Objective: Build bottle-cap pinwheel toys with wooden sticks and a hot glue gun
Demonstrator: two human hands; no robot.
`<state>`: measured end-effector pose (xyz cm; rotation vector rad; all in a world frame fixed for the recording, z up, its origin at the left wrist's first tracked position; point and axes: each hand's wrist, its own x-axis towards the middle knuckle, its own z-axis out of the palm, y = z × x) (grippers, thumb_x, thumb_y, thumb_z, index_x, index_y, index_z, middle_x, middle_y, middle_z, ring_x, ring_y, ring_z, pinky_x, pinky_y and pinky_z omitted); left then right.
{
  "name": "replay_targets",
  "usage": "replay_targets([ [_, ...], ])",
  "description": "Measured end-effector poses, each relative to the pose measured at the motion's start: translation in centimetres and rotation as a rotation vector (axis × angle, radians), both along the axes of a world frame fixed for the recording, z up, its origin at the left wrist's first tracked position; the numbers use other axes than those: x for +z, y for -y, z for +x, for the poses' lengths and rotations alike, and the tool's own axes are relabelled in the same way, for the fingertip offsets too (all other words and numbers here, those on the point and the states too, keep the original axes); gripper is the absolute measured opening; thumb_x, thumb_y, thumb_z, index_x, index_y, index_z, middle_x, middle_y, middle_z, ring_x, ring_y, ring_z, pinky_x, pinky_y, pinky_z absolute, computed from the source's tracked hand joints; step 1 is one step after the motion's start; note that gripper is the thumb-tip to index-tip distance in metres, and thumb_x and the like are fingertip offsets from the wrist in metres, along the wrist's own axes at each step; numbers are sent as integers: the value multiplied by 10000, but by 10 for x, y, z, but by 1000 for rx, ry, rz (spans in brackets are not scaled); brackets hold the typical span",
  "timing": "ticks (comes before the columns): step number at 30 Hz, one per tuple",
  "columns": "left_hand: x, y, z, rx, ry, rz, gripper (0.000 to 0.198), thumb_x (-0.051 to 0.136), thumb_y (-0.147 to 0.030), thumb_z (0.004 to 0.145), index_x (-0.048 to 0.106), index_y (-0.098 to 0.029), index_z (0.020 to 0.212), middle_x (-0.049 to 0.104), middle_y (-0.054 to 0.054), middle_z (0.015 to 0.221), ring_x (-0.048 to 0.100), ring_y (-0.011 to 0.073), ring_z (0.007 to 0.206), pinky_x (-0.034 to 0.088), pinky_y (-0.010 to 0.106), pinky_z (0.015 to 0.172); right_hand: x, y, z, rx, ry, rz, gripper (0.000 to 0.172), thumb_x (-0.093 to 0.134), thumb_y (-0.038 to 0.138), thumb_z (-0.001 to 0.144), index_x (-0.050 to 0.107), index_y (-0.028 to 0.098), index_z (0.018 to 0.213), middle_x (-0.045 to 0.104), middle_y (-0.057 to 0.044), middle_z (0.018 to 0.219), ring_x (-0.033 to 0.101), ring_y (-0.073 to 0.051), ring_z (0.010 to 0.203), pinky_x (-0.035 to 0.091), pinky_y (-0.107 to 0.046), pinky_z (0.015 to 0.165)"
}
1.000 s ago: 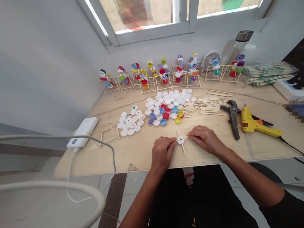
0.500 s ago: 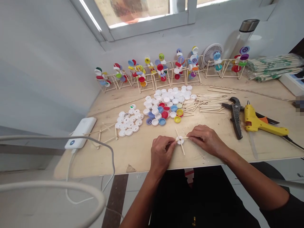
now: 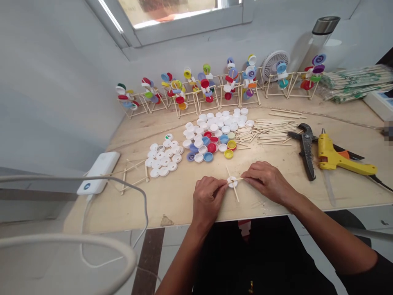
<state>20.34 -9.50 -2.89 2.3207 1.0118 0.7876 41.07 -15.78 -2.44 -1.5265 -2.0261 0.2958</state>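
A white bottle cap lies on the table near its front edge. Thin wooden sticks radiate from it in a cross shape. On the right side, my right hand pinches the outer end of one stick between thumb and fingers. My left hand is closed at the cap's left rim, pinching the stick on that side; its fingertips hide most of that stick. Behind my hands sits a pile of white and coloured caps. Loose cut sticks lie right of the pile.
White caps with holes lie left, beside a stick frame and power bank. Pliers-like cutters and a yellow glue gun lie right. Cap-and-stick wheel models line the back. A cable loops at left.
The camera view has shifted slightly. Both hands stay at the cap and sticks in nearly the same pose, with no clear change in hold.
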Motion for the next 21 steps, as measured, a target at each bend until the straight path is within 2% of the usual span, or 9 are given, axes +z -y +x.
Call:
replay_targets([
  [11, 2, 0, 0, 0, 21, -39, 117, 557, -269, 840, 659, -218, 813, 684, 7, 756, 572, 162, 735, 408, 332, 722, 0, 0, -1, -10, 10, -3, 268, 422, 245, 978, 672, 174, 916, 630, -73, 836, 556, -202, 775, 398, -330, 709],
  [21, -1, 0, -1, 4, 11, -44, 115, 566, -262, 835, 666, -220, 797, 676, 8, 759, 568, 168, 762, 406, 326, 737, 1, 1, -1, -18, -2, 6, 222, 458, 216, 967, 671, 177, 915, 631, -59, 825, 556, -195, 774, 397, -324, 717],
])
